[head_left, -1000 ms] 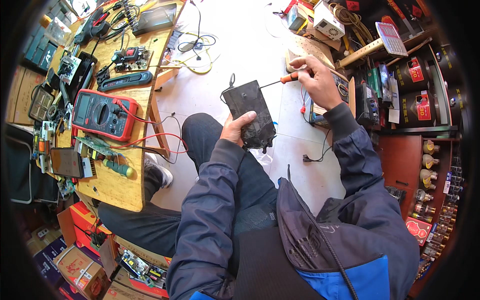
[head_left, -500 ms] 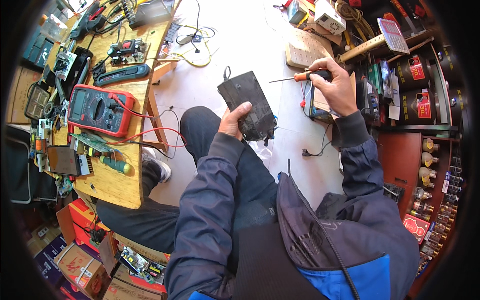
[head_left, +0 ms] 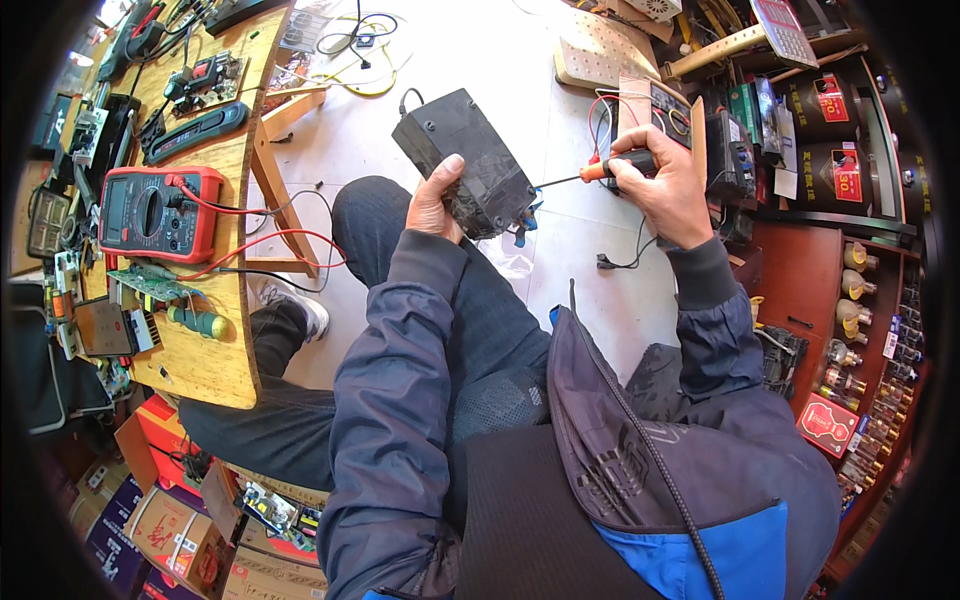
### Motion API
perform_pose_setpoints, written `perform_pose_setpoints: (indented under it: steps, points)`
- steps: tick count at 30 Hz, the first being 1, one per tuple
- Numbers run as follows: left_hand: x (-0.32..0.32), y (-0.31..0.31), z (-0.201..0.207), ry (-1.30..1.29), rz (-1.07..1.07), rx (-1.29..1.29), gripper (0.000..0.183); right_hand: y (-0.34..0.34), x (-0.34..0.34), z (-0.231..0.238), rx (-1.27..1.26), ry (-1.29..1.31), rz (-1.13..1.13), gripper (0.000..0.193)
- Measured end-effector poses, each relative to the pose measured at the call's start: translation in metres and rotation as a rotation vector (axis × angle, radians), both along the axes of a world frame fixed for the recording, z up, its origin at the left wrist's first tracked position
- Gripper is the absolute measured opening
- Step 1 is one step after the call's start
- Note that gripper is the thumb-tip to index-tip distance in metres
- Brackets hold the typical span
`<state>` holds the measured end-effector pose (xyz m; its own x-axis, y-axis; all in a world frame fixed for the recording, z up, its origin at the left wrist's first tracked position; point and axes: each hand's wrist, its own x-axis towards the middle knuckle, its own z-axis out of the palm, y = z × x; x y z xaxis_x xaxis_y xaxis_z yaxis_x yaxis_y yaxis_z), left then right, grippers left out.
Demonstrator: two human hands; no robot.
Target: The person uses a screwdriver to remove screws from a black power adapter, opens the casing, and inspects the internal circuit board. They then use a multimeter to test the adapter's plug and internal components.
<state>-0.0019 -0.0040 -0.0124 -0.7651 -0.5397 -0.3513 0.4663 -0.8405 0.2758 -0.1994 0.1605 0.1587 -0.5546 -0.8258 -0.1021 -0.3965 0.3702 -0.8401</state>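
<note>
My left hand (head_left: 436,203) grips a dusty black rectangular box (head_left: 468,150) by its left side, thumb on the top face and the other fingers out of sight. Screws show near the box's corners, a short cable loops from its far end, and something blue pokes out at its near end. In my right hand (head_left: 668,192) is a screwdriver (head_left: 597,172) with an orange and black handle, its shaft pointing left. The tip reaches the box's right edge near the lower corner; whether it touches a screw there I cannot tell.
A wooden workbench (head_left: 215,340) on the left bears a red multimeter (head_left: 160,213), a circuit board (head_left: 205,82) and a green-handled screwdriver (head_left: 198,322). Cables (head_left: 365,50) lie on the floor ahead. At right are a perforated beige panel (head_left: 605,50), an open wooden-sided box and crowded shelves.
The box has tilted and moved slightly left, now showing its side. The screwdriver has come down and its tip has closed in on the box's right edge. The view has shifted a little.
</note>
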Motion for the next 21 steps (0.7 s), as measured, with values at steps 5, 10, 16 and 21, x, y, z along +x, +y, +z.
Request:
perform_pose_setpoints:
  steps: [5,10,16,21]
  points:
    - [0.000,-0.001,0.000,0.013,-0.011,0.007,0.053,0.003,-0.004,-0.007,0.013,0.032,-0.014,0.020]
    - [0.001,0.001,-0.001,-0.017,-0.011,-0.014,0.053,0.004,0.000,-0.007,0.040,0.081,-0.038,0.022]
    - [0.002,0.000,-0.009,-0.007,-0.017,-0.052,0.054,0.004,0.001,-0.006,0.055,0.064,-0.026,0.015]
    - [0.001,0.000,-0.011,-0.021,-0.011,-0.053,0.053,0.004,0.001,-0.008,0.057,0.061,-0.029,0.014]
